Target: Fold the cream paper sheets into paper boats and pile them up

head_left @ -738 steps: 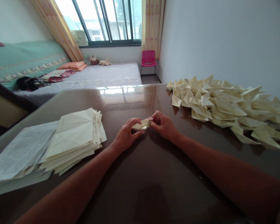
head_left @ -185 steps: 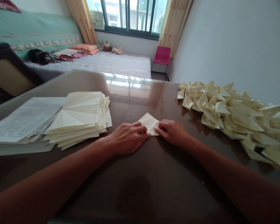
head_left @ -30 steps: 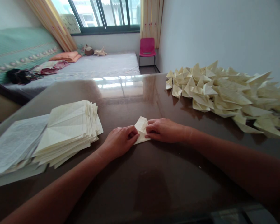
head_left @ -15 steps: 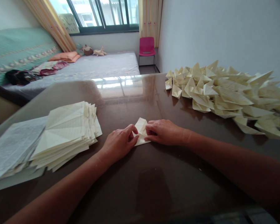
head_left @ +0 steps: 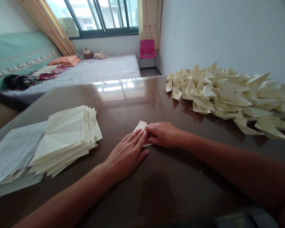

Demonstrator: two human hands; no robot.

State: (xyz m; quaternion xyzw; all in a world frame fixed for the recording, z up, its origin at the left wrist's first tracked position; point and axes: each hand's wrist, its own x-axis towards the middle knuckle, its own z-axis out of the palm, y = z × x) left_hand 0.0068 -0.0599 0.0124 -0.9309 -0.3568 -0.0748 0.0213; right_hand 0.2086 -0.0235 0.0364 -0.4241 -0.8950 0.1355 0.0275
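A small folded piece of cream paper [head_left: 140, 125] lies on the dark glossy table, mostly covered by my hands. My left hand [head_left: 127, 152] rests flat across its left and middle part, fingers stretched out and thumb apart. Curled fingers of my right hand [head_left: 165, 134] grip the paper's right side, their tips meeting the left fingertips. Only the paper's top corner and a bit of its lower edge show.
Stacked creased cream sheets [head_left: 66, 133] lie on the left, beside a pile of greyish printed paper [head_left: 16, 152]. Many folded pointed paper pieces [head_left: 228, 95] are heaped at the right by the wall. Beyond the table [head_left: 123, 110] are a bed [head_left: 114, 66] and a pink chair [head_left: 147, 50].
My left hand has gone from pinching the paper's left edge to lying flat over it, fingers extended. The right hand keeps its curled hold at nearly the same spot.
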